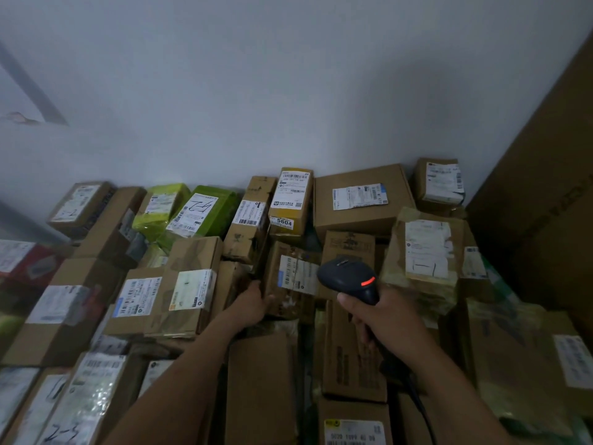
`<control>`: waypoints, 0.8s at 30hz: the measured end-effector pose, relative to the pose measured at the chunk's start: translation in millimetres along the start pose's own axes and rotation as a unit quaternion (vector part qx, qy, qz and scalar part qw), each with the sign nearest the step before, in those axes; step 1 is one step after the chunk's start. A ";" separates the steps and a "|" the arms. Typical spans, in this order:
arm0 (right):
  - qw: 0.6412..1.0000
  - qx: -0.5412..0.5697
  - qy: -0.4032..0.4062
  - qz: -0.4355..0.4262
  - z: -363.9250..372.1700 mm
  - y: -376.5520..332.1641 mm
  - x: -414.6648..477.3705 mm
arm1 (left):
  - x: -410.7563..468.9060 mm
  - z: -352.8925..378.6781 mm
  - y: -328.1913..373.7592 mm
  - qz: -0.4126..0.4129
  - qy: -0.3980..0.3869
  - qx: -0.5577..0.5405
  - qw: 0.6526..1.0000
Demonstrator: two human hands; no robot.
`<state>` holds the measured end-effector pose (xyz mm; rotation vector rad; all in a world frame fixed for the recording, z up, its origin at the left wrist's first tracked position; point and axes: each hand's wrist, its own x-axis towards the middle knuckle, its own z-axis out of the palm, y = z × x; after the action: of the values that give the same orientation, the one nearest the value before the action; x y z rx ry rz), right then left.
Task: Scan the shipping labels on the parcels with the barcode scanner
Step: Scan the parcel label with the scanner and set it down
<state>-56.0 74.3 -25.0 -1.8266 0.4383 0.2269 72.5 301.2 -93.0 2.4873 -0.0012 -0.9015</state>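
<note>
A pile of cardboard parcels with white shipping labels fills the lower half of the view. My right hand (382,322) grips the handle of a black barcode scanner (348,276), whose head shows a red light and points at the pile. Just left of the scanner head stands a worn brown parcel (290,303) with a white and blue label (296,274). My left hand (252,305) holds that parcel by its lower left edge, fingers curled on the side. The scanner's cable (414,390) runs down along my right forearm.
Two green bags (218,213) with labels lie at the back against the white wall (288,91). A tall cardboard sheet (552,187) leans at the right. A yellow-taped box marked 5604 (290,203) stands behind the held parcel. Parcels crowd every side.
</note>
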 end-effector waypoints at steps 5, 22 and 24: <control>1.000 -0.004 -0.002 0.002 4.3 -0.9 5.6 | -7.4 8.7 -9.0 0.037 0.046 0.053 0.997; 0.997 0.053 -0.062 -0.012 42.9 -41.5 -8.1 | -49.6 -46.3 -67.2 -0.147 0.273 0.047 0.949; 0.997 0.045 -0.057 -0.007 42.4 -42.5 -9.7 | -53.1 -44.0 -63.9 -0.138 0.296 0.029 0.945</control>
<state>-44.6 126.8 3.4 -1.7186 0.3508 0.2965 47.1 385.8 -60.6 2.7597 0.5390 -0.2187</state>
